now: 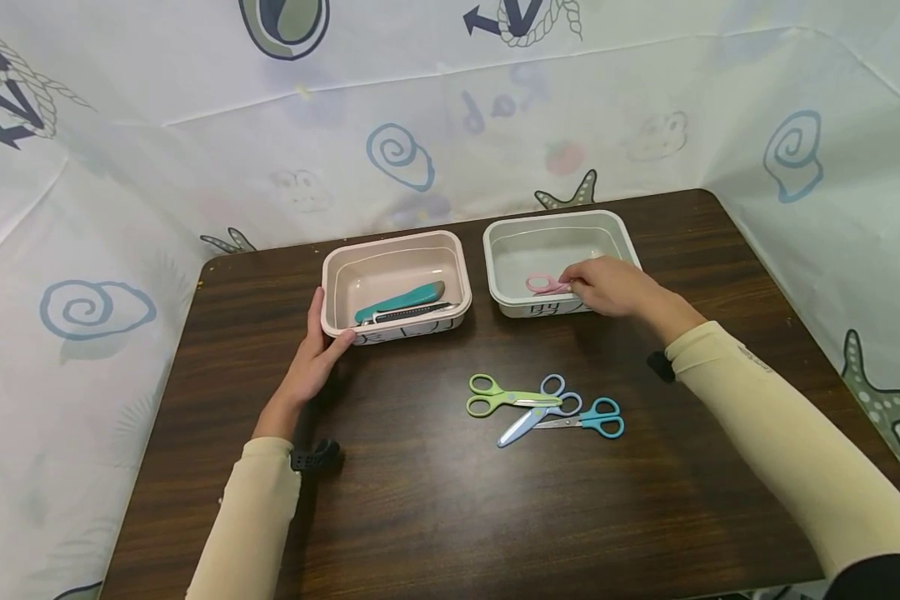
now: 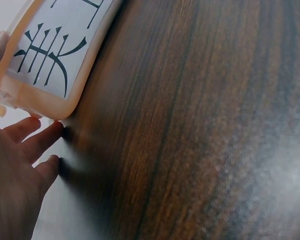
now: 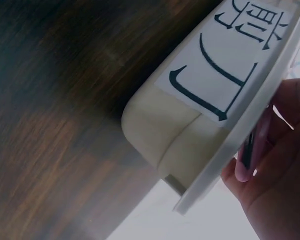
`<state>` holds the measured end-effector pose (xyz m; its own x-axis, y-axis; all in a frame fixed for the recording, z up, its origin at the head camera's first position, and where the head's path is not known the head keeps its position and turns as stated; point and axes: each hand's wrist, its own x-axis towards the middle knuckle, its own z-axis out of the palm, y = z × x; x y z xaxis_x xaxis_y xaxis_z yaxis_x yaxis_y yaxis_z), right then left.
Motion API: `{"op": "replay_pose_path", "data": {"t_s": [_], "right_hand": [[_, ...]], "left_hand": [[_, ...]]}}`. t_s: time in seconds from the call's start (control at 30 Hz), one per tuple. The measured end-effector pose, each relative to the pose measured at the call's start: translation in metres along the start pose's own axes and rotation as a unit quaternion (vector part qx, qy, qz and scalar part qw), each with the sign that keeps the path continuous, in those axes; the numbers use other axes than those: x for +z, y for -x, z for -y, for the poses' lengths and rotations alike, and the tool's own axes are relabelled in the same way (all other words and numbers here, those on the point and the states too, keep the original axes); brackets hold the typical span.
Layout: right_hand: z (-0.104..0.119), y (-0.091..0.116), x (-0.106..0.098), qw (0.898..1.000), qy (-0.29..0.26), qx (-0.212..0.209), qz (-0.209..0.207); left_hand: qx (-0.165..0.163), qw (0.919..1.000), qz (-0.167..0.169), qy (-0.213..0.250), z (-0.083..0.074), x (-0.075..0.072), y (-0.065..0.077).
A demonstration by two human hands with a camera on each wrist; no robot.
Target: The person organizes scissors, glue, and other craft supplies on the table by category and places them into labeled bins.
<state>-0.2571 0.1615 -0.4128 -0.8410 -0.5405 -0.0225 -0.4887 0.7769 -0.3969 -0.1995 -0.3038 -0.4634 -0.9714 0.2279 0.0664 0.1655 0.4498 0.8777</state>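
My right hand (image 1: 607, 285) reaches over the front rim of the pale grey bin (image 1: 499, 292) and pinches a pair of pink scissors (image 1: 542, 284), whose loops show inside the bin. In the right wrist view a pink part of the scissors (image 3: 254, 145) shows between fingers and rim. My left hand (image 1: 311, 367) rests on the front left corner of the pale pink bin (image 1: 330, 287), thumb at the front, straight fingers along the side. Inside that bin lie a teal-handled cutter (image 1: 401, 302) and a black-and-white utility knife (image 1: 412, 313).
On the brown table (image 1: 420, 500), in front of the bins, lie green scissors (image 1: 495, 396), light blue scissors (image 1: 523, 423) and teal scissors (image 1: 600, 418), overlapping. Both bins carry paper labels with black characters on their fronts. A patterned white curtain (image 1: 450, 108) stands behind.
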Motion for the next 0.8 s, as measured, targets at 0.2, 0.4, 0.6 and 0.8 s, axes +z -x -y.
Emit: {"op": "replay_pose_path", "data": {"t_s": [0.2,0.4,0.6,0.8], "right_hand": [[-0.007,-0.008,0.001,0.999,-0.039,0.008,0.035],[-0.012,-0.012,0.003,0.997,-0.058,0.019,0.048],[-0.013,-0.010,0.003,0.994,-0.051,0.060,0.074],[-0.013,-0.009,0.004,0.988,-0.040,0.106,0.109]], "left_hand": [[-0.002,1.0000,0.001,0.007,0.000,0.000,0.000],[-0.004,1.0000,0.002,0.006,0.000,0.000,0.000],[-0.001,0.9999,0.001,0.010,0.000,0.001,0.000],[-0.002,1.0000,-0.001,0.009,-0.001,0.001,0.000]]}}
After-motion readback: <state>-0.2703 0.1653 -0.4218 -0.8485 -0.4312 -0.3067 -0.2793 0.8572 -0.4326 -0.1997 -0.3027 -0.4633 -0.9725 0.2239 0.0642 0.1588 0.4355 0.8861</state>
